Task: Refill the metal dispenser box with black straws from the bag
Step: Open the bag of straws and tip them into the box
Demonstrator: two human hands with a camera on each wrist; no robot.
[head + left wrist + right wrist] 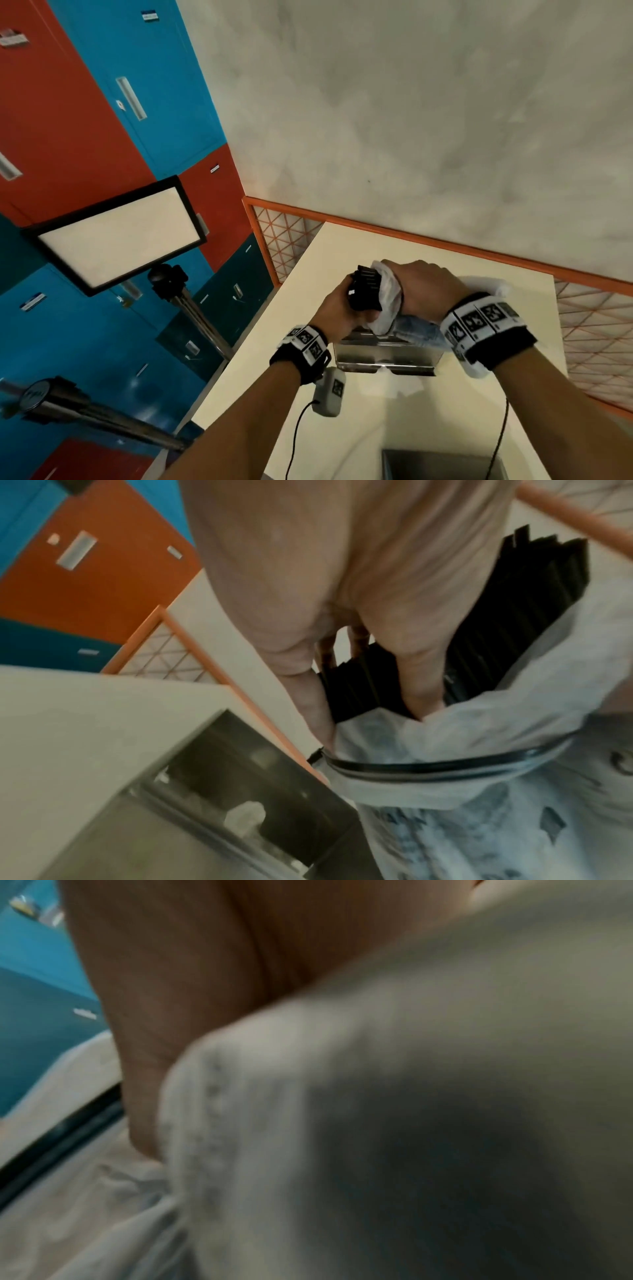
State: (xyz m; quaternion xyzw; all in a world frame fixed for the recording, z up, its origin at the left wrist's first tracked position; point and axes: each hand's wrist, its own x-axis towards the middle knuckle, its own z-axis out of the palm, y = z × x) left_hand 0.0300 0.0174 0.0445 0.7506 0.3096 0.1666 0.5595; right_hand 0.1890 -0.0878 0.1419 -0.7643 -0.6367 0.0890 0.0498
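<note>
Black straws (366, 287) are clamped in my left hand (337, 313) grip, half out of the bag (388, 301) my right hand (423, 287) squeezes; metal dispenser box (385, 356) sits just below on the desk (342, 438).

I can read no words or numbers: the locker labels (149, 16) are blurred, and my wristbands (479, 322) bear only square black-and-white marker patterns.

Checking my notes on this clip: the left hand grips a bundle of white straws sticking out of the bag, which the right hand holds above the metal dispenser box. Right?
Not quite: the straws are black, as the head view shows. The left hand grips them at the mouth of the bag, which the right hand holds above the metal dispenser box.
</note>
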